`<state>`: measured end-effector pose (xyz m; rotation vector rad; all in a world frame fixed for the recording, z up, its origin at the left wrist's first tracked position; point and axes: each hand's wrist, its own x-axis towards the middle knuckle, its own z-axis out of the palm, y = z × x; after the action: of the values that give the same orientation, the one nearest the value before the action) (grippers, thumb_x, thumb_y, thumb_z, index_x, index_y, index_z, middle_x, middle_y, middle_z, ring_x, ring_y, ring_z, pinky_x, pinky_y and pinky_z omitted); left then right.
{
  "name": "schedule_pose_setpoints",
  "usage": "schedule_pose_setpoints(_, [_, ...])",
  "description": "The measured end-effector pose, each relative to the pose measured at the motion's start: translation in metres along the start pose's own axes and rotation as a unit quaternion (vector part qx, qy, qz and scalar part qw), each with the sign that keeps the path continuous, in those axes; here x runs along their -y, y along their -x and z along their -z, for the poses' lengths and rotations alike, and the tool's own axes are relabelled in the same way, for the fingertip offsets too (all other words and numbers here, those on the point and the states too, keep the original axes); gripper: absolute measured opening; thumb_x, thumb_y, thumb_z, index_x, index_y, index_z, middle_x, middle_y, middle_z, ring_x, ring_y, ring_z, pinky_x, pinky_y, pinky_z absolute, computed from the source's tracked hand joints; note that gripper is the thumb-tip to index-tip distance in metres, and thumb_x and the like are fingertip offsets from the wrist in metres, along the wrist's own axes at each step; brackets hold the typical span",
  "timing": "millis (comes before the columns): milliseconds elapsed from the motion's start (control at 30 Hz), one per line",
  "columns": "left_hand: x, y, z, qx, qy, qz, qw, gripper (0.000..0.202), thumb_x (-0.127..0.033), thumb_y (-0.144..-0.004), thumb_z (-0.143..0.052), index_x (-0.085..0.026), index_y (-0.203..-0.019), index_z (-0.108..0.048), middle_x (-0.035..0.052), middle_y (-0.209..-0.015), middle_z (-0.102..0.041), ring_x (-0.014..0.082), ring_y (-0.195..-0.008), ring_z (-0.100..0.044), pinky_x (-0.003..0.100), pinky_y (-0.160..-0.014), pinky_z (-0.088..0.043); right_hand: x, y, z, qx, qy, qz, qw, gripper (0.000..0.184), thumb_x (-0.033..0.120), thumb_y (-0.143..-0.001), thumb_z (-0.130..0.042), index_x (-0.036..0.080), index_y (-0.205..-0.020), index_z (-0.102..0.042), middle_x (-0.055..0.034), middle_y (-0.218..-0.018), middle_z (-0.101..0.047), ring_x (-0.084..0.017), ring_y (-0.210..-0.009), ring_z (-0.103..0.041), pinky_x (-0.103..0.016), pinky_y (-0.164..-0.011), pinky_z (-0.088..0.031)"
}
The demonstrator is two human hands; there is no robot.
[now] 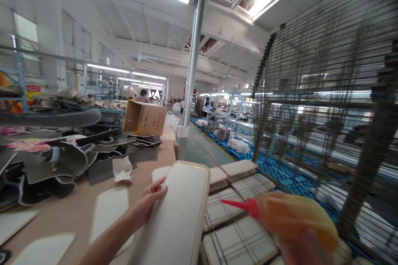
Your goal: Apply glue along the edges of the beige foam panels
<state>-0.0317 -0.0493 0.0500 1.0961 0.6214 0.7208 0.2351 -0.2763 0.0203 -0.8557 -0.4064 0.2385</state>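
Observation:
A long white panel (180, 207) with rounded corners and a cream edge is tilted up in front of me. My left hand (152, 203) grips its left edge, thumb on the face. My right hand (306, 244), blurred at the lower right, is wrapped round a squeeze bottle (292, 211) of amber liquid. The bottle's red nozzle (239, 204) points left toward the panel, apart from it. More white panels (238, 240) lie in stacks behind and to the right, partly seen through wire mesh. Another white panel (110, 207) lies flat on the brown table (143, 165).
On the left, dark grey cut pieces (59, 161) are heaped on the table beside a cardboard box (146, 118). A wire rack (314, 78) rises at the right. A metal post (192, 62) with a socket box stands ahead, near a green aisle (205, 145) and blue pallets (280, 174).

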Motion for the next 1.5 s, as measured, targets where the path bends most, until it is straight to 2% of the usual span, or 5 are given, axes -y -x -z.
schedule_pose_setpoints(133, [0.007,-0.001,-0.013,0.012,0.008,0.0,1.0,0.075,-0.041,-0.054,-0.086,-0.016,-0.119,-0.058,0.0066,-0.086,-0.074,0.0201,-0.072,-0.068,0.027,-0.064,-0.051,0.02,-0.018,-0.037,0.0,-0.105,0.04,0.994,0.058,0.038,-0.06,-0.083,0.029,-0.114,-0.063,0.0003,-0.116,-0.065,-0.018,-0.095,-0.063,-0.024,-0.081,-0.053])
schedule_pose_setpoints(300, [0.007,0.0,-0.019,0.043,-0.013,0.0,0.999,0.047,-0.042,-0.06,-0.082,-0.014,-0.095,-0.065,0.0064,-0.081,-0.073,0.0171,-0.068,-0.066,0.023,-0.06,-0.048,0.03,-0.04,-0.057,0.028,-0.094,0.073,0.992,0.051,0.035,-0.053,-0.087,0.025,-0.099,-0.068,0.0008,-0.102,-0.068,-0.013,-0.077,-0.063,-0.021,-0.073,-0.054])
schedule_pose_setpoints(800, [-0.001,0.009,-0.042,0.057,-0.001,0.018,0.998,0.048,-0.043,-0.058,-0.083,-0.018,-0.089,-0.056,0.0022,-0.074,-0.07,0.0165,-0.062,-0.065,0.025,-0.056,-0.048,0.024,-0.044,-0.04,0.054,-0.06,0.027,0.996,0.058,0.035,-0.052,-0.086,0.024,-0.104,-0.066,-0.001,-0.087,-0.069,-0.015,-0.074,-0.064,-0.023,-0.07,-0.054])
schedule_pose_setpoints(1133, [0.001,0.008,-0.041,0.062,-0.003,0.035,0.997,0.045,-0.042,-0.06,-0.082,-0.019,-0.086,-0.054,0.0008,-0.071,-0.069,0.0142,-0.059,-0.064,0.022,-0.053,-0.047,0.029,-0.034,-0.035,0.031,-0.059,0.005,0.998,0.043,0.036,-0.049,-0.088,0.023,-0.084,-0.068,-0.0009,-0.074,-0.067,-0.017,-0.073,-0.063,-0.025,-0.066,-0.054])
schedule_pose_setpoints(1500, [0.004,0.004,-0.038,0.07,-0.003,0.039,0.997,0.046,-0.043,-0.06,-0.082,-0.017,-0.085,-0.055,0.0004,-0.07,-0.068,0.0135,-0.058,-0.063,0.022,-0.054,-0.048,0.025,-0.022,-0.025,0.004,-0.06,-0.028,0.998,0.066,0.032,-0.04,-0.091,0.028,-0.1,-0.067,0.0021,-0.077,-0.069,-0.016,-0.064,-0.064,-0.023,-0.061,-0.056])
